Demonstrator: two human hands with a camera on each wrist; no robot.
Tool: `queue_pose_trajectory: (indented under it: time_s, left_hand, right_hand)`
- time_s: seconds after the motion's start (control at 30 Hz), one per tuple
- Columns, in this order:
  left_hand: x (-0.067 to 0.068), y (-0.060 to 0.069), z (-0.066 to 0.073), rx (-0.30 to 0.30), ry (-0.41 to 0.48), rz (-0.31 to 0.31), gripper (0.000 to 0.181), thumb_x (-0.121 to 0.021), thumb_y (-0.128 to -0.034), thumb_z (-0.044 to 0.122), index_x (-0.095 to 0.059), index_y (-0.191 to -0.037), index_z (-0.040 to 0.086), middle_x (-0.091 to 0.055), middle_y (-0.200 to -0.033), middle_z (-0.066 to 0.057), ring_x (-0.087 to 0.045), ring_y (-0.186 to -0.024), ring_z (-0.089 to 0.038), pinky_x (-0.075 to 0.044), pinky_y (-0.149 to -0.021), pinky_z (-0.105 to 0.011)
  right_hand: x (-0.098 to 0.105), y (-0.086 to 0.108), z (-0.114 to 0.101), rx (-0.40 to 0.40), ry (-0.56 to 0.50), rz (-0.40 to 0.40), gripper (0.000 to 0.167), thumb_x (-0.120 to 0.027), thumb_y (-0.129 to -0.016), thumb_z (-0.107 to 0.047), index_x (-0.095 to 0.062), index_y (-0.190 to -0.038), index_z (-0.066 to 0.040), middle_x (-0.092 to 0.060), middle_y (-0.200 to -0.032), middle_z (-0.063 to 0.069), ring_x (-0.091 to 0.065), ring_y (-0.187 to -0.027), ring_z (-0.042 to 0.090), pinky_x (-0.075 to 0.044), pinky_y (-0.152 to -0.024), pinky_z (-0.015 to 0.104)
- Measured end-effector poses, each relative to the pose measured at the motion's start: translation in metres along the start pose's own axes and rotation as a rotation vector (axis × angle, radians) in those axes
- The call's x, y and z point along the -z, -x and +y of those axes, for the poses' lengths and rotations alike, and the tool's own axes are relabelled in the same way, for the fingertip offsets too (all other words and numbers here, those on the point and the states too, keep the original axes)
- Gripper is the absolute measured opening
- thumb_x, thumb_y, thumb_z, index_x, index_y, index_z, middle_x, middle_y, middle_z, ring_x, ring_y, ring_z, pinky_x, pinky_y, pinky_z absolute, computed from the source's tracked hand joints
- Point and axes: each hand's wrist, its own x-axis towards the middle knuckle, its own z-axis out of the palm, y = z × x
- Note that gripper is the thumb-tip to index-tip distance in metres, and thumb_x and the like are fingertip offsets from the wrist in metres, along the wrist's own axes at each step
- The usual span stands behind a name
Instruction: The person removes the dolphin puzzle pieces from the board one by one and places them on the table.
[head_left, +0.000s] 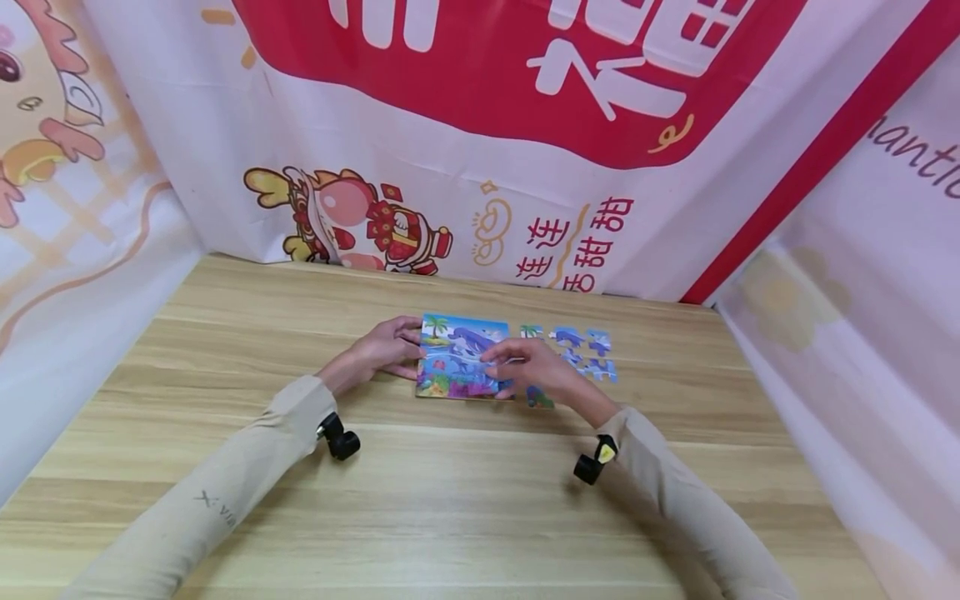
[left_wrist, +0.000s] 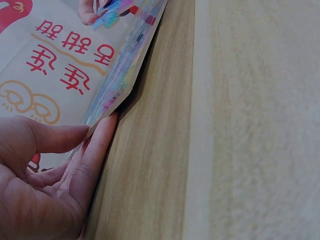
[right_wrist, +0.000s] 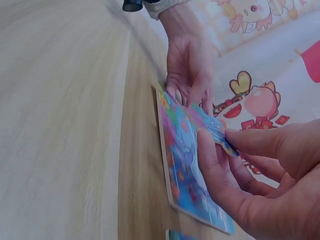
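A colourful sea-scene jigsaw puzzle (head_left: 442, 333), with a whale, a palm tree and coral, lies in its flat board on the table. My left hand (head_left: 381, 347) grips the board's left edge; the left wrist view shows the thumb on top and a finger under the rim. Above the puzzle's right part, my right hand (head_left: 536, 367) pinches a puzzle piece (right_wrist: 215, 131) between thumb and fingers. That piece is tilted over the picture, and the fingers hide part of it. Whether it touches the picture, I cannot tell.
Several loose puzzle pieces (head_left: 600, 369) lie on the wooden table (head_left: 450, 500) just right of the board. One piece (head_left: 540, 398) is near its lower right corner. A printed cloth (head_left: 450, 167) hangs behind the table, with more cloth at both sides.
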Motion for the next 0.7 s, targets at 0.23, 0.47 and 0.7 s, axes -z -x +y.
queue_pose_trajectory:
  time_s: [0.23, 0.47, 0.7]
  left_hand:
    - [0.0, 0.0, -0.001, 0.023, -0.024, 0.009, 0.074, -0.061, -0.1018, 0.0, -0.024, -0.166, 0.009, -0.04, -0.15, -0.022, -0.06, -0.12, -0.032, -0.069, -0.082, -0.035]
    - [0.002, 0.001, 0.003, 0.045, -0.036, 0.02, 0.073, -0.061, -0.1019, 0.001, -0.026, -0.165, 0.011, -0.043, -0.149, -0.021, -0.063, -0.115, -0.03, -0.069, -0.082, -0.036]
    - [0.001, -0.001, 0.001, 0.055, -0.029, 0.013, 0.073, -0.061, -0.1025, 0.002, -0.026, -0.165, 0.012, -0.043, -0.149, -0.02, -0.062, -0.117, -0.03, -0.069, -0.084, -0.035]
  right_hand:
    - [0.011, 0.017, 0.012, -0.028, -0.047, 0.057, 0.03, -0.069, -0.102, -0.01, -0.064, -0.128, 0.005, -0.06, -0.112, 0.014, -0.068, -0.091, 0.025, -0.067, -0.088, 0.052]
    - [0.029, 0.036, 0.028, -0.06, -0.141, 0.125, 0.037, -0.069, -0.101, -0.006, -0.058, -0.132, 0.012, -0.062, -0.11, 0.01, -0.07, -0.089, 0.023, -0.068, -0.087, 0.047]
    - [0.056, 0.057, 0.032, -0.087, -0.066, 0.201, 0.034, -0.071, -0.099, -0.005, -0.059, -0.126, 0.012, -0.06, -0.108, 0.013, -0.067, -0.089, 0.023, -0.067, -0.089, 0.049]
